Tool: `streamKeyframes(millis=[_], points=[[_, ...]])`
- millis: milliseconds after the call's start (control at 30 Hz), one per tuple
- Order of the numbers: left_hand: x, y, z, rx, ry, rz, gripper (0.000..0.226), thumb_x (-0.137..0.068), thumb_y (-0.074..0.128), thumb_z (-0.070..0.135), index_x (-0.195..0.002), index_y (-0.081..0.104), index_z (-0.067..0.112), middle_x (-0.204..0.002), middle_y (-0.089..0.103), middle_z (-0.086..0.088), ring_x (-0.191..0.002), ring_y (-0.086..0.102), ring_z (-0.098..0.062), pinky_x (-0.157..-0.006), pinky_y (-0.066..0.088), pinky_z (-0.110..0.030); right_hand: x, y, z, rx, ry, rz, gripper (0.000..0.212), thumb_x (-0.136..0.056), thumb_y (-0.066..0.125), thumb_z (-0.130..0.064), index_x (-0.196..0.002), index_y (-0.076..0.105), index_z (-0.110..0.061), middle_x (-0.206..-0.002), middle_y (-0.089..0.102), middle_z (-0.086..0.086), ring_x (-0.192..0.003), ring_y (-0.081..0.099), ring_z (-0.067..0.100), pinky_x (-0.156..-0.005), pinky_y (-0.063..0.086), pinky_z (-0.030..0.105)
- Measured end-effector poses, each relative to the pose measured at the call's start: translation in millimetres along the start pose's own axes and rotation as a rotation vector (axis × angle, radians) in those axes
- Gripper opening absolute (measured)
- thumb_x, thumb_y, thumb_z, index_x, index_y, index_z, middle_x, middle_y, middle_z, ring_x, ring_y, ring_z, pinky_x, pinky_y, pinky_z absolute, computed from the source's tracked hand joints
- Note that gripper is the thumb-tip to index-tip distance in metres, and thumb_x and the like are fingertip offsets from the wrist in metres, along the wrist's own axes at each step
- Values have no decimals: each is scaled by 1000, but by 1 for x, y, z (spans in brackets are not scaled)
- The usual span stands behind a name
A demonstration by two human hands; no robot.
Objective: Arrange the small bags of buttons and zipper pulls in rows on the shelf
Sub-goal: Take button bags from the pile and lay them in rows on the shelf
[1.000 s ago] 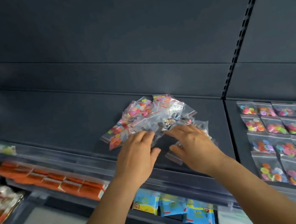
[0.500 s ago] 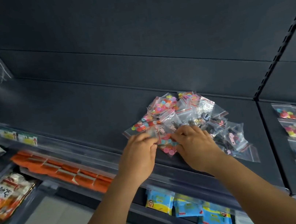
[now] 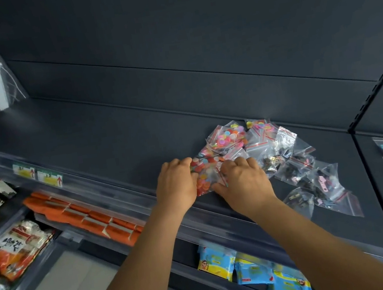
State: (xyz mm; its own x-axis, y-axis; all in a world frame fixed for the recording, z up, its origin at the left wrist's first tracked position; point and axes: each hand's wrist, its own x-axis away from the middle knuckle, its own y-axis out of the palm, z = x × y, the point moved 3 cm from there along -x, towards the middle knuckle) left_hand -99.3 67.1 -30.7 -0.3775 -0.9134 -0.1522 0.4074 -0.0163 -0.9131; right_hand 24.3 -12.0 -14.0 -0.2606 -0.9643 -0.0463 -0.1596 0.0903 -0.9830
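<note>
Gripped one button bag between left hand and right hand, fingers apparently curled round its edges; best lifted clear of pile before placing on shelf

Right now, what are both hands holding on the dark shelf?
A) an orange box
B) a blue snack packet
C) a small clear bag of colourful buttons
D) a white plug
C: the left hand and right hand pinch a clear bag of colourful buttons at the edge of the loose pile of bags.
</note>
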Motion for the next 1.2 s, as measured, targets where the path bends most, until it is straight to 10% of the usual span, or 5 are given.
streamKeyframes(millis=[400,633,833,1033,1200], points=[[-3,-5,-6,286,-95,-30,10,-87,64,26,-94,65,20,-90,67,4,-94,58,-23,-80,51,-42,-11,0,-1,-370,58,80,10,-88,55,-20,-94,61,-14,-91,62,3,-91,53,22,-75,45,28],[-2,-23,14,616,-18,42,25,-83,65,13,-79,50,32,-81,61,21,-73,58,10,-56,40,-3,-8,-22,29,-949,224,199,14,-86,59,-12,-88,57,-26,-71,63,-6,-47,51,1,-42,41,15],[2,-31,63,795,53,-97,33,-78,70,14,-99,52,30,-80,66,1,-65,60,-9,-60,51,-25,5,-47,69,-1190,373,236,11,-87,58,-7,-84,66,-14,-73,72,4,-63,71,19,-58,53,30],[6,-17,120,971,107,-195,4,-83,68,17,-86,70,18,-76,69,11,-66,60,4,-64,47,-10,33,-66,116,-1385,379,286,9,-87,61,-7,-80,66,-4,-67,69,7,-61,69,28,-62,58,36],[18,7,176,1064,70,-267,7,-86,63,16,-90,69,18,-85,73,1,-84,70,-19,-80,56,-37,61,-80,168,-1451,355,343,13,-90,58,-10,-79,64,-9,-69,72,4,-61,70,24,-57,57,27]])
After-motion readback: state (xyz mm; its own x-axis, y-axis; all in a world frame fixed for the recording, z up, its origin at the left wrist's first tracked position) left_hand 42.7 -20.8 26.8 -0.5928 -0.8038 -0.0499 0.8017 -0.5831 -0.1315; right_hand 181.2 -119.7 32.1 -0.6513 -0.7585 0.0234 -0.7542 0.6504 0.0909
